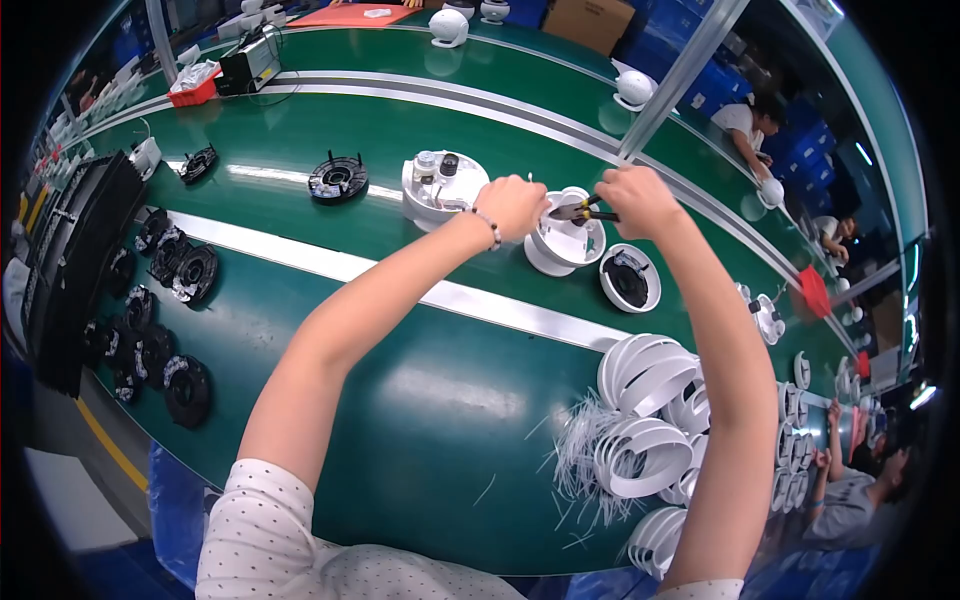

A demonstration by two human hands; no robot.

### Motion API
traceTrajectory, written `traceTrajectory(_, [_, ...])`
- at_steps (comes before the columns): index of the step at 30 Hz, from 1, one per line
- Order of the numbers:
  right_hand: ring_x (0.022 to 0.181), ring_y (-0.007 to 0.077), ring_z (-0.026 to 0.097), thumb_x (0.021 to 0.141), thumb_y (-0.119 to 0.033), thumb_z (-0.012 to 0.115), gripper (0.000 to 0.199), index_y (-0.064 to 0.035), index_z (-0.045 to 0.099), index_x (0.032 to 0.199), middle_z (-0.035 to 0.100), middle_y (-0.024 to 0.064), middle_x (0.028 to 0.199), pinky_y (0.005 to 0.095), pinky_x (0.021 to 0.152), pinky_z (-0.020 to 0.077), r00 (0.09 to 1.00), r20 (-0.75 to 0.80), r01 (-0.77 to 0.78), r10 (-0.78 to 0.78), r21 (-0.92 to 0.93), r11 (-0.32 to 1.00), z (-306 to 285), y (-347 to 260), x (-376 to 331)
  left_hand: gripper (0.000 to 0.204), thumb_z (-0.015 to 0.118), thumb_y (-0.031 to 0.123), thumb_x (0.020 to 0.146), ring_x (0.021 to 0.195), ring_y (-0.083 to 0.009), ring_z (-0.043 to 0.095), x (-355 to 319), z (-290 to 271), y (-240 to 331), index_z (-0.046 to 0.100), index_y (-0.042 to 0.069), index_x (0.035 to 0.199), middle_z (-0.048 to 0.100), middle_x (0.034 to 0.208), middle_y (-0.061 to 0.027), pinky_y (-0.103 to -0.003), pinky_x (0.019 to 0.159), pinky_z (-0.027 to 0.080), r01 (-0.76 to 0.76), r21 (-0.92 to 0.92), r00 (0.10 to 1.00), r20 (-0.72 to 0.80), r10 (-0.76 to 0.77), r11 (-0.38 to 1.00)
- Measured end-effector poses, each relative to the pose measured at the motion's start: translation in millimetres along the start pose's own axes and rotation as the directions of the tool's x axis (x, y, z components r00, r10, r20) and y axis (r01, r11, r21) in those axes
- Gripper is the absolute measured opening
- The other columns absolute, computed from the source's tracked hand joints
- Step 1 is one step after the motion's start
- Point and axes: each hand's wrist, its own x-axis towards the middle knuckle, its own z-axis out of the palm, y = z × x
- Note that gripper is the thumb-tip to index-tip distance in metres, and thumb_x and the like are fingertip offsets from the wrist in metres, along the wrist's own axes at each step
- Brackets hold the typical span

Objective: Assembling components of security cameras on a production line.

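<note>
My right hand (640, 200) is closed around the handles of black-and-yellow pliers (588, 212). Their jaws point left, over the open top of a round white housing (552, 257). At that housing's left rim, my left hand (515, 205) has its fingers curled together; what they pinch is hidden, though a thin white tip shows above them. Just left of that hand stands another white housing (432, 205) with cylindrical parts inside. To the right of the worked housing lies a white bowl-shaped shell (647, 297) with a black part (625, 277) in it.
White ring-shaped shells (640, 455) and a heap of thin white strips (585, 455) lie near my right forearm. Black round parts (185, 390) cluster at the left, beside a black rack (80, 260). Another black part (338, 178) sits farther back. A metal post (690, 75) rises behind.
</note>
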Motion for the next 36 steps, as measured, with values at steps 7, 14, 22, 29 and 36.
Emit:
traceTrajectory(7, [0.075,0.0245,0.053,0.052,-0.002,0.064,0.034,-0.0059,0.056,0.084,0.051,0.0075,0.076,0.0339,0.064,0.0445,0.891,-0.444,-0.054,0.089,0.090,0.994,-45,30,-25,0.012,0.062,0.010,0.073,0.065,-0.0244,0.062,-103,24,51,0.065,0.004,0.083,0.064,0.076,-0.0111,-0.031,0.062,0.049,-0.310,-0.634,0.929,-0.042,0.369,0.709])
traceTrajectory(14, [0.080,0.0236,0.049,0.050,0.000,0.066,0.044,-0.0050,0.054,0.092,0.049,0.0076,0.084,0.0321,0.072,0.0408,0.904,-0.417,0.112,-0.090,0.029,0.993,-56,16,14,0.036,0.039,-0.010,0.063,0.085,-0.0262,0.059,-119,-14,31,0.059,0.000,0.091,0.060,0.094,-0.0150,-0.032,0.075,0.047,-0.246,-0.767,0.968,-0.160,0.194,0.592])
traceTrajectory(22, [0.083,0.0202,0.049,0.055,-0.004,0.067,0.038,-0.0066,0.056,0.091,0.049,0.0058,0.083,0.0299,0.072,0.0397,0.919,-0.373,0.100,-0.129,-0.095,0.990,-53,18,35,0.017,0.048,-0.006,0.066,0.074,-0.0280,0.058,-6,-39,-76,0.061,0.003,0.074,0.059,0.077,-0.0119,-0.034,0.067,0.048,-0.187,-0.256,0.921,-0.381,0.078,0.948])
traceTrajectory(29, [0.080,0.0295,0.058,0.052,-0.014,0.063,0.030,-0.0037,0.063,0.080,0.058,0.0148,0.079,0.0366,0.069,0.0484,0.852,0.236,-0.478,0.467,-0.013,0.878,-82,0,24,0.010,0.065,0.008,0.065,0.083,-0.0227,0.055,0,-18,-50,0.062,0.005,0.073,0.048,0.093,-0.0080,-0.033,0.071,0.047,-0.253,-0.037,0.962,0.099,0.256,0.967])
traceTrajectory(36, [0.076,0.0283,0.061,0.054,-0.016,0.059,0.025,-0.0031,0.065,0.075,0.062,0.0148,0.078,0.0340,0.068,0.0502,0.793,0.435,-0.502,0.426,0.070,0.862,-112,-59,-15,0.006,0.057,0.008,0.069,0.082,-0.0215,0.054,-5,13,-31,0.059,0.003,0.067,0.048,0.087,-0.0099,-0.032,0.065,0.048,-0.276,0.294,0.961,0.089,0.261,0.915])
